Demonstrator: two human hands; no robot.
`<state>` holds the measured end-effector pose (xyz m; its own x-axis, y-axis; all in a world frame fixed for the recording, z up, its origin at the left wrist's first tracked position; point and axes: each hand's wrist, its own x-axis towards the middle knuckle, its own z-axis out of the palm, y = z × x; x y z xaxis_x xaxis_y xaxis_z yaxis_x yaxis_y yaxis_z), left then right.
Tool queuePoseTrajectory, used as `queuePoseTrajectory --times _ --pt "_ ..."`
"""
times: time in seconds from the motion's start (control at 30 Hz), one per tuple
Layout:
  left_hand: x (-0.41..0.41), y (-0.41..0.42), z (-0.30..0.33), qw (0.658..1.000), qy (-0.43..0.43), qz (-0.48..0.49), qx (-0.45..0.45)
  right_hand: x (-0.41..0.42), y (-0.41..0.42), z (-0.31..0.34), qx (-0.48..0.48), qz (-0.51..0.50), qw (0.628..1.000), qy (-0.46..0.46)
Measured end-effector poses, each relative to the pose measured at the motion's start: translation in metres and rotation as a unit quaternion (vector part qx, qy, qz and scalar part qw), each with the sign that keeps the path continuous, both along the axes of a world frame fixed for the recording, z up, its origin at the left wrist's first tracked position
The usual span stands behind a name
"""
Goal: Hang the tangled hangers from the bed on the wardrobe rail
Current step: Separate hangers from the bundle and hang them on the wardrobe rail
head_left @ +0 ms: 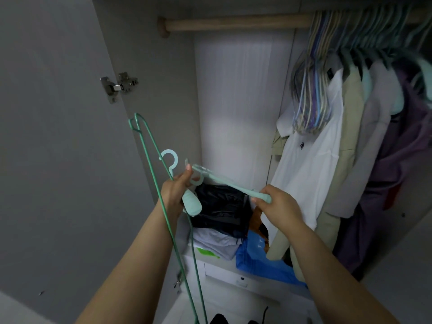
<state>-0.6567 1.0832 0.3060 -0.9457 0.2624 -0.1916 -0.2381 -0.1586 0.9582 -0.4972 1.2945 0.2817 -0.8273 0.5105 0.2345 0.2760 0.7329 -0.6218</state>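
Two bare forearms are reaching forward and up into an open wardrobe. The left hand is curling around the neck of a pale mint plastic hanger, whose hook is standing above the fingers while its broad shoulder end is hanging below the palm; a thin green wire hanger is running past this wrist, tip up. The right hand is pinching the end of a second mint hanger, which is spanning the gap toward the left hand. Below the hands, folded clothes are lying on a shelf. Farther up, the wooden rail is carrying bunched hangers and shirts at the right.
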Motion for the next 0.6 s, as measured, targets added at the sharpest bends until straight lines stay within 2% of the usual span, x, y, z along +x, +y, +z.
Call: queuePoseTrajectory --times 0.1,0.23,0.4,0.6 --pt "-0.003 0.005 0.003 0.999 -0.024 0.028 -0.002 0.003 0.001 -0.003 0.021 0.0 0.999 0.029" --pt "0.0 0.015 0.013 0.998 -0.036 0.028 0.031 0.004 0.004 -0.014 -0.004 -0.008 0.997 0.079" --pt "-0.004 0.03 0.031 0.99 -0.059 0.011 0.128 0.001 0.003 -0.023 -0.074 -0.02 0.992 0.104" --pt "-0.006 0.038 0.052 0.988 -0.026 -0.04 0.148 -0.012 0.004 -0.016 -0.159 -0.016 0.976 0.148"
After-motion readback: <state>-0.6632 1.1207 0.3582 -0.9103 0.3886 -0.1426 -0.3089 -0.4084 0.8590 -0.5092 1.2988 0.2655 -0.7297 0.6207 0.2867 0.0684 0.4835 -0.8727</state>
